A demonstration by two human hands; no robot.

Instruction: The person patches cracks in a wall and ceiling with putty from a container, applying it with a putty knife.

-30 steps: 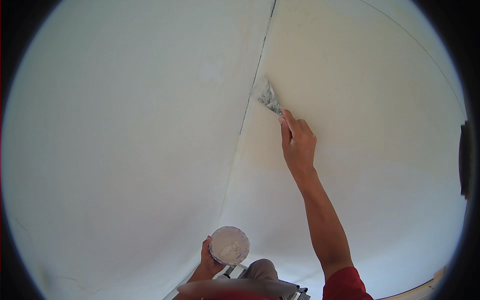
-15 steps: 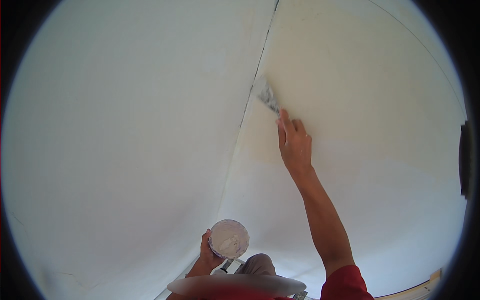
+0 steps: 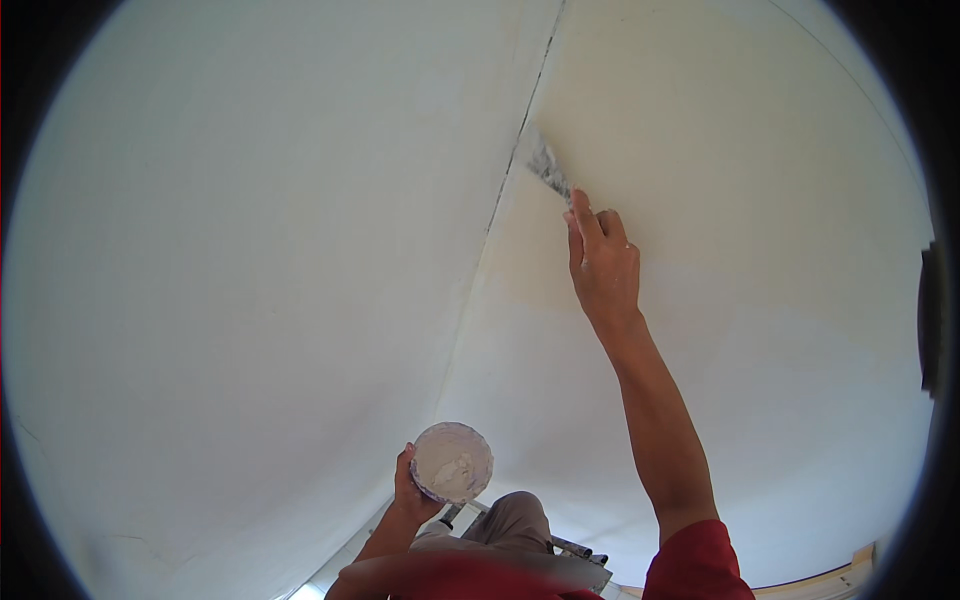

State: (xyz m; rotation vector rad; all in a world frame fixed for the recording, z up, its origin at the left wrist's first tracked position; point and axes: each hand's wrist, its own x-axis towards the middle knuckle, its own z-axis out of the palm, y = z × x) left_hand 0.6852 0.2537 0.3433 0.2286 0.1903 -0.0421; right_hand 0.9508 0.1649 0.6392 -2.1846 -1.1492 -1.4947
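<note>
My right hand [image 3: 606, 262] is raised at arm's length, its fingers closed round the handle of a putty knife [image 3: 548, 168]. The blade is smeared with pale filler and sits close beside a dark crack [image 3: 522, 122] along the corner where two walls meet; whether it touches the wall, I cannot tell. Low in the view, my left hand [image 3: 412, 492] grips a round tub [image 3: 452, 463] from its left side. Whitish filler paste lies in the tub, heaped toward its lower right. The handle of the knife is mostly hidden by my right hand.
A pale left wall [image 3: 230, 260] and a yellowish right wall [image 3: 720, 180] fill most of the view. Below the tub my bent knee [image 3: 520, 515] shows in grey trousers, with ladder-like metal parts [image 3: 575, 548] beside it. A dark object [image 3: 930, 320] stands at the right rim.
My right hand and the putty knife have moved up and slightly right along the crack. The tub in my left hand has shifted slightly up and left.
</note>
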